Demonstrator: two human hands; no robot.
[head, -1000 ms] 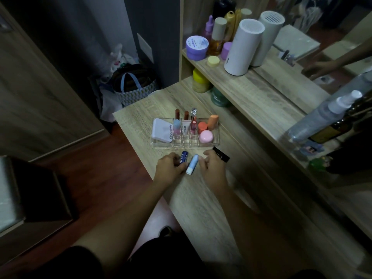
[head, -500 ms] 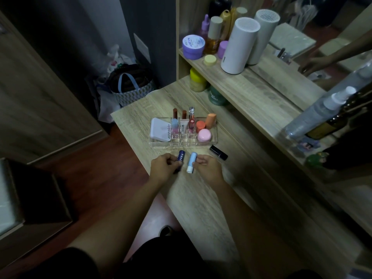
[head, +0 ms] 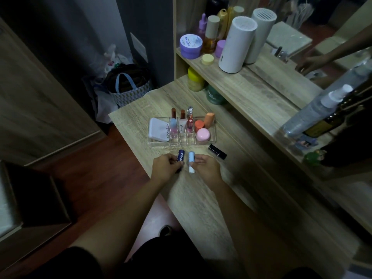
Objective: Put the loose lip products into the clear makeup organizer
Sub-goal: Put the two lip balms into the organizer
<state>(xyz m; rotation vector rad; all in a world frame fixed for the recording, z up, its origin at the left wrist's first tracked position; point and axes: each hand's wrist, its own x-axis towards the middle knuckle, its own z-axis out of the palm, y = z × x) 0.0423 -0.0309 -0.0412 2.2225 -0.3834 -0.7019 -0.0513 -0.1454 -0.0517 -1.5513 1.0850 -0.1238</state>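
Note:
The clear makeup organizer [head: 212, 140] sits on the wooden table, holding a white compact, several upright lip products and small round jars. Just in front of it my left hand [head: 166, 168] grips a dark blue Nivea lip balm [head: 180, 156]. Beside it my right hand [head: 206, 168] pinches a light blue lip balm [head: 191, 160] between thumb and fingers. Both balms point toward the organizer. A black lipstick [head: 217, 151] lies loose on the table, right of my right hand.
A raised shelf [head: 261, 93] along the right carries a white cylinder [head: 236, 45], purple jar, bottles and a spray bottle [head: 314, 109]. Yellow and green jars stand under it behind the organizer. A bag [head: 128, 87] sits on the floor beyond the table's left edge.
My right hand left the black lipstick and closed on the light blue balm. Both hands have turned the two balms from slanted to pointing toward the organizer.

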